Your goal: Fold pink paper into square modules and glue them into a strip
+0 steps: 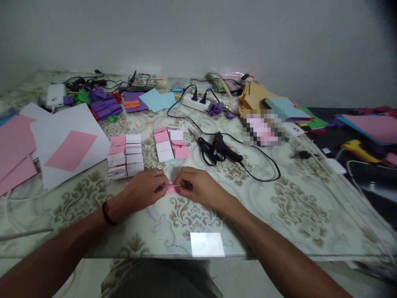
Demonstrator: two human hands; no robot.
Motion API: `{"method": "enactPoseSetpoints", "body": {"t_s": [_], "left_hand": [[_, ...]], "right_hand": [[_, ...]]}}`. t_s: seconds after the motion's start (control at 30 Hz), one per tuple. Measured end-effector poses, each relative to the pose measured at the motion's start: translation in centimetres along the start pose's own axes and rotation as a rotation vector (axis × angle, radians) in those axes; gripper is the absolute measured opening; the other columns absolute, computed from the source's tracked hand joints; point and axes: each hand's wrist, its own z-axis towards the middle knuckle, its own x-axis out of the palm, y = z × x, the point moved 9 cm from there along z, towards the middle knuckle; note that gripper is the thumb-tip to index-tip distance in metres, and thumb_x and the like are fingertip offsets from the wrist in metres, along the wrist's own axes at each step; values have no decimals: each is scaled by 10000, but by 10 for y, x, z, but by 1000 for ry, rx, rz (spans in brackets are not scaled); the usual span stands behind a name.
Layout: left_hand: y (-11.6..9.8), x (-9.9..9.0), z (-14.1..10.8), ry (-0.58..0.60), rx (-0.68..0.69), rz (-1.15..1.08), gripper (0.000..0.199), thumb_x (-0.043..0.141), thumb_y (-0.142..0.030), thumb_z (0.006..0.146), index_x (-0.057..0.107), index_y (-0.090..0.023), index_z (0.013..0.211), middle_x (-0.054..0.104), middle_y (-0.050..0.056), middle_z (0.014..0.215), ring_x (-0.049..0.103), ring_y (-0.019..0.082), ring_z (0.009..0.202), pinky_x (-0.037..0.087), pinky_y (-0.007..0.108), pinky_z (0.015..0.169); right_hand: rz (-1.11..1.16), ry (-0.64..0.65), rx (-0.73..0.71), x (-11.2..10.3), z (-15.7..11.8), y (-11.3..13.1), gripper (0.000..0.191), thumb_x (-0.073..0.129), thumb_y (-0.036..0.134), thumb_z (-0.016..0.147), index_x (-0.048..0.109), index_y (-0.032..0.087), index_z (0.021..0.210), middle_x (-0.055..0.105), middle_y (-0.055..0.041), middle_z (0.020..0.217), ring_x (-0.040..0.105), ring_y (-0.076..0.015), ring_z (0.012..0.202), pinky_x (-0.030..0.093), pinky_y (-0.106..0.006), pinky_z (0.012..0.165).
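Note:
A small pink piece of paper point(171, 190) lies at the middle of the table, with a raised fold across it. My left hand point(148, 185) pinches its left end, and my right hand point(196, 184) pinches the right end. The fingers hide both ends. Just beyond my hands sits a group of folded pink and white papers point(164, 152). Another such group point(135, 162) is beside my left hand. Black-handled scissors point(207, 151) and a black glue gun point(228, 150) lie beyond my right hand.
Pink and white sheets point(63, 174) cover the left side. Purple folded strips point(107, 106), blue paper point(159, 100) and a white power strip point(196, 102) line the back. The glue gun's cord point(273, 179) loops rightward. A bright white rectangle point(207, 245) shows near the front edge.

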Motion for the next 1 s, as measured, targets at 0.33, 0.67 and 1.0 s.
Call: {"method": "enactPoseSetpoints", "body": {"t_s": [0.33,0.67,1.0], "left_hand": [[5,-6,1,46,-30,-13,116,589,-144,954,635,-198,862,684,16,867,645,191,847,440,304,736],[7,-3,1,90,-48,-19,113,585,-159,958,632,-195,863,673,15,866,634,193,852,424,305,743],[-1,-6,1,29,-13,-29,74,615,-129,912,626,-190,871,684,32,906,643,211,918,462,317,799]], "right_hand": [[-15,15,38,-7,-1,-8,119,718,51,852,714,169,867,604,9,798,560,-123,687,393,-232,656],[-5,27,46,-6,-1,-10,125,720,44,849,708,167,863,608,12,793,568,-121,687,393,-230,653],[-23,-5,-41,1,0,-1,125,711,58,838,675,173,872,581,6,803,561,-150,745,397,-249,682]]}}
